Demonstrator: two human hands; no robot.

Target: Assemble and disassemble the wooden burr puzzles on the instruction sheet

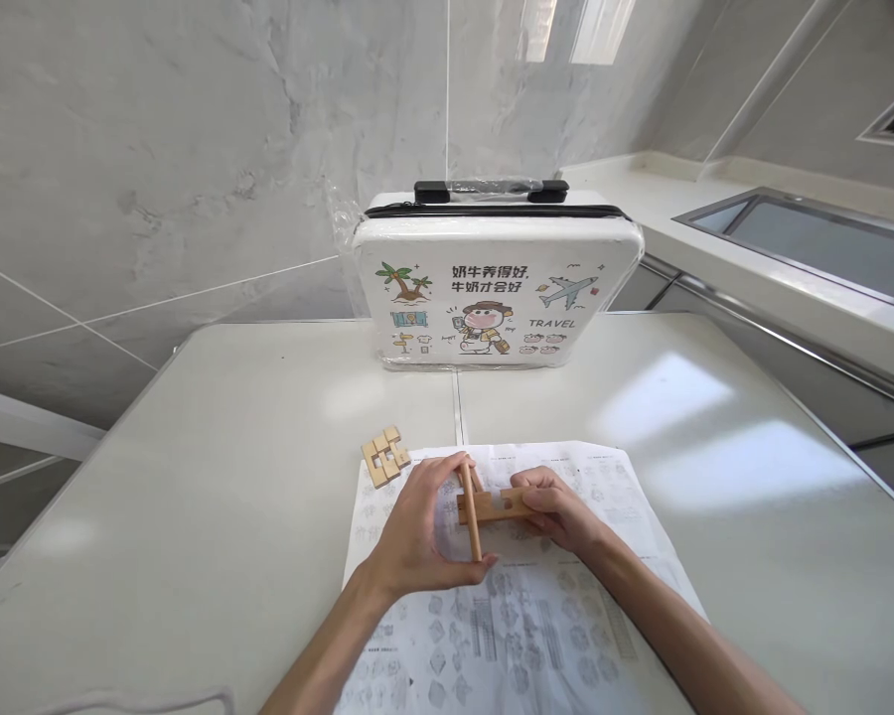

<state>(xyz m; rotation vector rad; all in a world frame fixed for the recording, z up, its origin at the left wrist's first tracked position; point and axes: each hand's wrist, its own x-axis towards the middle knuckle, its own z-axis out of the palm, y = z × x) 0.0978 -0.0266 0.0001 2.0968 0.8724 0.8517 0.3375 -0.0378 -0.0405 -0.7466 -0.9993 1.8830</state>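
Note:
My left hand (421,531) is curved around a slim wooden stick (472,511), thumb at its lower end and fingers at its upper end. A second stick shows partly behind it. My right hand (555,504) pinches the right end of a notched wooden block (496,506), which lies level with its left end behind the upright stick. Whether stick and block are joined, I cannot tell. Below both hands lies a large printed sheet (447,606) with rows of small diagrams. Several pale notched wooden pieces (385,457) lie together at its upper left corner.
A white case (432,243) with cartoon prints and a black handle, wrapped in clear plastic, stands at the back of the white table (194,477). A grey wall rises behind. To the right is a counter (685,209) with a dark glass panel (812,238).

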